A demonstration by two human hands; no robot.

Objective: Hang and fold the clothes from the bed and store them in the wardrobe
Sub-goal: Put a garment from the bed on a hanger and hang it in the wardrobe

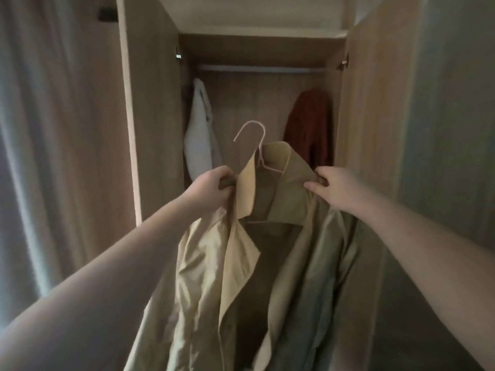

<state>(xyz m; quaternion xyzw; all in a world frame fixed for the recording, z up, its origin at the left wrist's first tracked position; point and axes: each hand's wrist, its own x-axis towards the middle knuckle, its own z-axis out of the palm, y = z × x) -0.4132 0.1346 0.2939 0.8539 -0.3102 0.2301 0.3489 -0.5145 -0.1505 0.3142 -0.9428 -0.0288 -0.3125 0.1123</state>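
So the wardrobe (150, 103) is standing wide open straight past both hands, doors swung out to either side, and the rail (257, 68) runs across up above them with a big free gap in the middle. Two things look already hung in there: a pale garment (199, 129) up and beyond the left hand, and a rust-red garment (310, 124) up and beyond the right hand, so I'd say part of the job is sorted. The piece in play is the khaki trench coat (241, 263), which is already threaded onto a pink hanger (257, 145) and hangs down between and below the hands, in front of the wardrobe opening, not inside it yet. The left hand (211, 187) is clenched around the coat's one shoulder and the right hand (334, 187) is pinching the other shoulder, holding the whole thing up. The hook pokes up above the hands but sits well below the rail, so hooking it on is still to do. Can't see the bed from here, so no idea how many clothes are left, or whether any folding got done. No brand, tag or writing readable anywhere, though it's pretty dim and a bit blurry.
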